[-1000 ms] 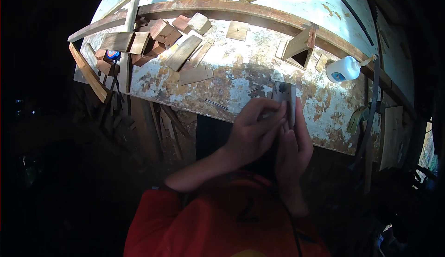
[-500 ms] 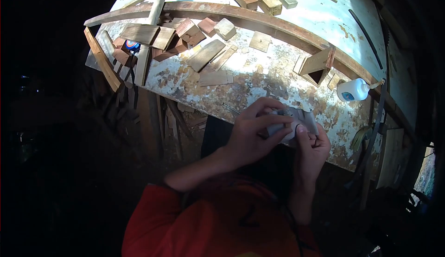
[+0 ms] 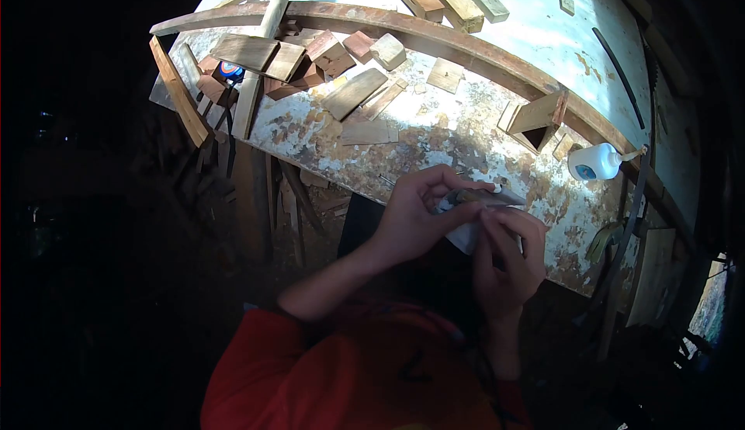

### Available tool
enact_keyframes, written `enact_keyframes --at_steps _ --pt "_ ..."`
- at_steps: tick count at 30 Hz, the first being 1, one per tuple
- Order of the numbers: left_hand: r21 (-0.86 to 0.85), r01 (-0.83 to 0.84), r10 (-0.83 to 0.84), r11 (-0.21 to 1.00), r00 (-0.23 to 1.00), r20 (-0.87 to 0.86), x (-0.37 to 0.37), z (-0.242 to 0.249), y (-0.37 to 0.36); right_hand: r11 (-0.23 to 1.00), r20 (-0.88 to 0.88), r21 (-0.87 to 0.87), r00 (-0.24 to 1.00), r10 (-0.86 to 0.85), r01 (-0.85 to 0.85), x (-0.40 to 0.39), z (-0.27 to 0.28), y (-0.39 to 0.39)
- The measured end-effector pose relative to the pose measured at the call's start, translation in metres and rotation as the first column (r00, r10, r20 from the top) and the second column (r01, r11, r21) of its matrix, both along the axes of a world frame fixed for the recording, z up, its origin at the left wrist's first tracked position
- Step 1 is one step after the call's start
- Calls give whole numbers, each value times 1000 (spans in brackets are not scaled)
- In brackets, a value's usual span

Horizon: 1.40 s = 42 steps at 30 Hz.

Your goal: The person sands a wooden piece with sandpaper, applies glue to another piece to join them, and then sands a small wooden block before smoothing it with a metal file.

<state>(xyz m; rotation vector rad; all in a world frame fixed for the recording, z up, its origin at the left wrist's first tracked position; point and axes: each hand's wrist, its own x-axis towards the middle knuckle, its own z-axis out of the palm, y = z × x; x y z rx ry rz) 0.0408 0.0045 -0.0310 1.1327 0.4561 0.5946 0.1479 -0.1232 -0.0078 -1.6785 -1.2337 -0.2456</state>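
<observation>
Near the front edge of the paint-worn workbench (image 3: 310, 147), both of my hands meet around a pale, thin, crumpled sheet (image 3: 463, 237), which looks like plastic or paper. My left hand (image 3: 423, 213) pinches it from the left, thumb and index finger together. From the right, my right hand (image 3: 511, 255) holds it with bent fingers, its fingertips touching those of my left hand. Part of the sheet shows below the fingers and part sticks out above them. Whatever lies inside it is hidden by my fingers. A thin metal piece lies on the bench just left of my left hand.
A long wooden rail (image 3: 411, 32) crosses the bench. Wood blocks (image 3: 330, 52) and a blue tape measure (image 3: 230, 71) lie at the left. On the right are a wooden box piece (image 3: 535, 116), a white glue bottle (image 3: 596, 162) and a long dark blade (image 3: 618, 77).
My right hand has turned and its fingers have come up against my left fingertips. The sheet is folded smaller and lies lower between them. The view has shifted slightly.
</observation>
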Motion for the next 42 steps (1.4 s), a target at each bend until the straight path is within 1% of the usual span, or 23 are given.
enact_keyframes --at_steps 1,2,4,6,8,9,11,12,15,18,21,24,27,30,33,36,39,42 --pt "23 44 -42 999 997 -71 -5 5 4 993 -49 -29 992 114 -116 0 -1 1" --pt "43 92 -86 995 986 -140 -9 10 7 997 -29 -15 997 73 -74 0 0 4" --pt "100 175 -130 979 927 -351 -14 18 9 994 -7 -2 994 105 -105 6 2 5" --pt "92 209 -157 974 906 -394 -21 18 6 993 -20 -15 993 119 -119 8 2 2" --pt "47 194 -176 980 950 -258 -23 14 3 993 -49 -39 993 110 -112 13 3 3" --pt "47 182 -165 982 954 -251 -22 14 1 993 -51 -51 993 103 -106 13 5 5" --pt "52 155 -138 986 960 -241 -20 16 0 993 -57 -68 994 93 -96 11 9 11" --pt "141 213 -152 967 923 -354 -22 18 2 990 -45 -80 993 111 -115 12 6 11" --pt "-37 192 -196 981 960 -200 -24 11 -3 993 -17 -51 994 105 -105 18 4 10" --pt "-158 203 -231 966 956 -181 -25 18 -3 996 -113 -44 991 66 -72 15 0 10" --pt "-126 43 -49 991 998 -43 -13 18 -17 996 -116 -82 993 31 -40 18 3 11" --pt "-102 84 -95 991 990 -108 -16 19 -18 998 -73 -53 997 20 -24 15 1 12" --pt "-65 57 -60 996 996 -58 -12 16 -24 999 -46 -29 998 37 -38 14 -3 11" --pt "-51 73 -77 996 993 -87 -12 19 -26 997 -101 -65 994 30 -36 15 1 8" --pt "14 71 -68 997 987 -145 -11 17 -25 995 -85 -77 994 64 -70 17 2 7" --pt "70 47 -37 996 988 -151 -11 20 -29 996 -31 -34 997 78 -79 18 -1 12" --pt "105 -7 17 994 995 -98 -7 22 -33 995 -152 -30 984 90 -95 20 4 12" --pt "223 6 34 975 985 -171 -9 29 -35 998 -174 -57 985 -21 12 25 5 12"
